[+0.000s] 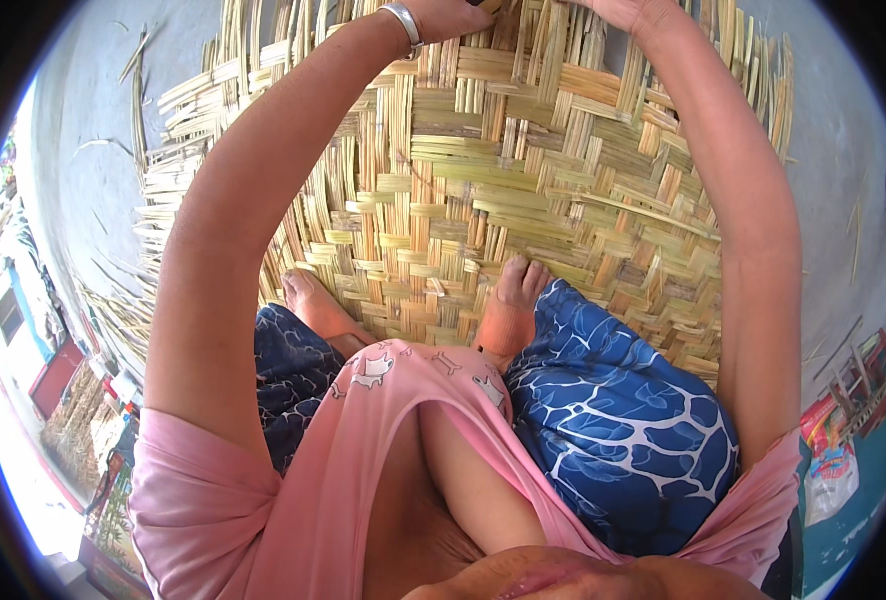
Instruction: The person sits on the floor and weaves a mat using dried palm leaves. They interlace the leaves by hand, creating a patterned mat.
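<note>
A large woven mat (433,190) of flat yellow-green strips, probably split bamboo or cane, lies on the floor before me. Both my arms reach over it to its far part. My left hand (451,16), with a silver band at the wrist, is at the top edge of the view. Its fingers look closed at a strip, partly cut off by the frame. To its right, my right hand (623,10) is low over the weave, its fingers mostly outside the view. Loose strip ends (763,70) stick out along the mat's sides.
My bare feet (513,300) rest on the mat's near part. Grey floor (73,190) surrounds it, with loose strips (138,90) on the left. At right are a small wooden rack (863,385) and a plastic bag (831,480). Clutter lines the left.
</note>
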Demonstrator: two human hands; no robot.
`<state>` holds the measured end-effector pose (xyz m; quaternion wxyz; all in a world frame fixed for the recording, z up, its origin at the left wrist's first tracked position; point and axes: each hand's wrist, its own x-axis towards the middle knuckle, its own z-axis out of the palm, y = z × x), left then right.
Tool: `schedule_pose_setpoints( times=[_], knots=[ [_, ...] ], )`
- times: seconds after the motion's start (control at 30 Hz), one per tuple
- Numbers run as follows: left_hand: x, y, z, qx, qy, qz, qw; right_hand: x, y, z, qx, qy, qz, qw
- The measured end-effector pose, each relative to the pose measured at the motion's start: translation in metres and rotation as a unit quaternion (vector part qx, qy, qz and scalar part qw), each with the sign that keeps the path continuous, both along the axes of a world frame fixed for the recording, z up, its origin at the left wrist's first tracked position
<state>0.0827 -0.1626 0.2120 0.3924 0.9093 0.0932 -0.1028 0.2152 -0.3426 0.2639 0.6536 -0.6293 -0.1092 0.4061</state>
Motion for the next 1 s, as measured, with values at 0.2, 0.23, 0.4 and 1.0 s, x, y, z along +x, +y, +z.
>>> schedule_pose_setpoints(
  times=[0.2, 0.23, 0.4, 1.0],
  knots=[
    [0.001, 0.006, -0.004, -0.038, 0.021, -0.014, 0.999, 0.005, -0.017, -0.042, 0.048, 0.055, 0.067, 0.995],
    [0.001, 0.010, -0.008, -0.071, 0.034, -0.010, 0.997, 0.001, -0.012, -0.039, 0.026, 0.056, 0.075, 0.995],
    [0.005, 0.005, -0.013, -0.169, 0.080, 0.005, 0.982, 0.001, -0.022, -0.047, 0.023, -0.005, 0.104, 0.994],
    [-0.002, 0.001, -0.057, -0.184, -0.019, -0.011, 0.983, -0.119, -0.081, -0.086, -0.064, -0.420, 0.033, 0.905]
  ],
)
